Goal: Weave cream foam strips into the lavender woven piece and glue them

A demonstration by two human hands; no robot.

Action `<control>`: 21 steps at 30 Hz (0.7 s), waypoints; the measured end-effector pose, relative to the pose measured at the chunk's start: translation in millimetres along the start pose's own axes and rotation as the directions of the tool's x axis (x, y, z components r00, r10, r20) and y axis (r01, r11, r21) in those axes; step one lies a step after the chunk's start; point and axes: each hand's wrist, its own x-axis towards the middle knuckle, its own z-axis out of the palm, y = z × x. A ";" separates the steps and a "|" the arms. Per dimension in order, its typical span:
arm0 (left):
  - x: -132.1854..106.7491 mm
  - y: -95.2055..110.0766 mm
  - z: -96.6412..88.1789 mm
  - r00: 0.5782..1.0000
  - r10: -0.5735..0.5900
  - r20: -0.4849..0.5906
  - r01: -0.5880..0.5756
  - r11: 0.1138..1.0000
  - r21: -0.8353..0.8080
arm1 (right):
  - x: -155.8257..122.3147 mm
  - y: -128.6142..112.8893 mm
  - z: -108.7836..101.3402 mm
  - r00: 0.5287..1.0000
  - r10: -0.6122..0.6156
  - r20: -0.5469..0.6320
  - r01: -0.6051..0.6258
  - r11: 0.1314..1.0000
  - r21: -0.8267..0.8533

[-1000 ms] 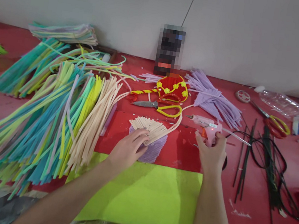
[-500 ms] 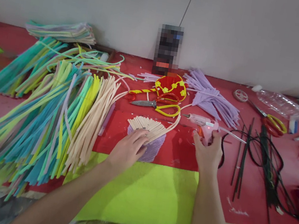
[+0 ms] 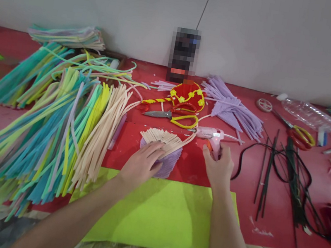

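A person's left hand [image 3: 142,160], fingers extended and close together, lies across a fan-shaped cream-and-lavender piece [image 3: 168,164] just beyond the far edge of a lime-green sheet [image 3: 152,210] on a red table [image 3: 248,187]. The right hand [image 3: 220,166], wrapped around the handle of a pink glue gun [image 3: 209,133], holds the tool beyond the sheet's right half, nozzle pointing left. Farther past the sheet lie scissors [image 3: 169,115] with red and yellow handle loops, a red ornament [image 3: 183,88] with yellow flowers and, off toward its far right, a bundle of lavender stems [image 3: 238,112]. Left of the sheet spreads a heap of multicolored stems [image 3: 57,132]; thin dark rods [image 3: 293,182] lie to its right.
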 end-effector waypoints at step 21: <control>-0.2 -1.0 0.9 0.995 -0.046 0.084 0.054 0.994 -0.091 | -13.3 -23.9 8.0 0.979 -0.131 0.157 0.111 0.985 0.132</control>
